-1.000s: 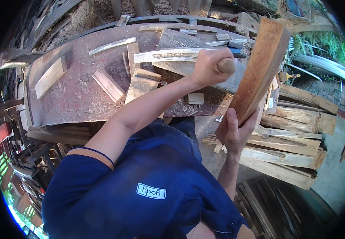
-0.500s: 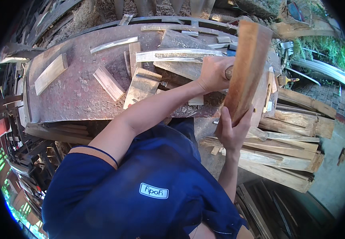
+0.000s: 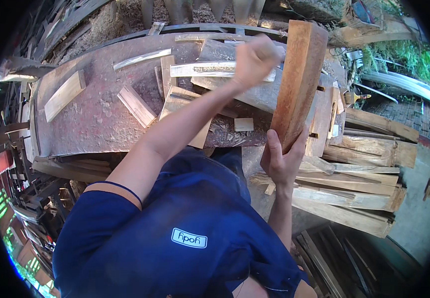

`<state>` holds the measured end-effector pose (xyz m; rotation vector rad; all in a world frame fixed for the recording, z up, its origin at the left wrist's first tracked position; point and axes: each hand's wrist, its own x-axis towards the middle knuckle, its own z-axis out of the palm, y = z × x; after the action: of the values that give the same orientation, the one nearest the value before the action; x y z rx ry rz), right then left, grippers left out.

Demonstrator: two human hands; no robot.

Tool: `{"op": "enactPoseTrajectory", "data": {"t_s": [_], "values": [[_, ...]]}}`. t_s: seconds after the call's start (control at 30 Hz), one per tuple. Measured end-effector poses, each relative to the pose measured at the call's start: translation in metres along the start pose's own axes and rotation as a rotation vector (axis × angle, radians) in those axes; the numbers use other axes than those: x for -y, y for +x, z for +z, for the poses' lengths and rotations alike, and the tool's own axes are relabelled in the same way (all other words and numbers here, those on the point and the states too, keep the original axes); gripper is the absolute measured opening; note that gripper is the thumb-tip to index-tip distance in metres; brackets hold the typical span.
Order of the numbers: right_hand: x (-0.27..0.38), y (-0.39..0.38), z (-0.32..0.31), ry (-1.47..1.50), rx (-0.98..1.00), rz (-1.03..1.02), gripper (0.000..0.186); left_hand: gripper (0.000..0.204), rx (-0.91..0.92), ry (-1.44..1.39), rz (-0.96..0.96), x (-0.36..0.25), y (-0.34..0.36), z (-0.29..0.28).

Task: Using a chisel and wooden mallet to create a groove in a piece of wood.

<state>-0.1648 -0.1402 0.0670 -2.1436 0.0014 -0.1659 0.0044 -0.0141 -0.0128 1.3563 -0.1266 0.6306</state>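
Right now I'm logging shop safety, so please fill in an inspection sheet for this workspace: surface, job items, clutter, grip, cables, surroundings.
Surface: reddish worktable, scuffed, strewn with shavings.
Job items: long brown wooden block, held at a slant.
Clutter: loose wood offcuts scattered across the worktable.
Grip: left hand closed in a fist, motion-blurred, contents unclear; right hand clasps the block's lower end.
Cables: nothing seen.
Surroundings: stacked timber to the right; greenery at upper right.

Shows matt wood in the thick block [image 3: 300,82], dull finish (scuffed in patches) on the tabletop [image 3: 91,121] left of the block, cloth in the shirt [image 3: 170,208] below-left of the block.
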Motion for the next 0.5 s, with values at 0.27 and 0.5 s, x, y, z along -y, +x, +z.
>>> {"op": "enactPoseTrajectory", "data": {"t_s": [0.27, 0.5], "values": [[0.002, -0.003, -0.004, 0.038, -0.006, 0.024, 0.053, 0.02, -0.557, -0.514, -0.346, -0.001, 0.053, -0.069], [-0.004, -0.009, -0.001, 0.039, -0.046, 0.057, 0.053, 0.018, -0.266, -0.198, -0.282, -0.011, 0.031, -0.045]]}}
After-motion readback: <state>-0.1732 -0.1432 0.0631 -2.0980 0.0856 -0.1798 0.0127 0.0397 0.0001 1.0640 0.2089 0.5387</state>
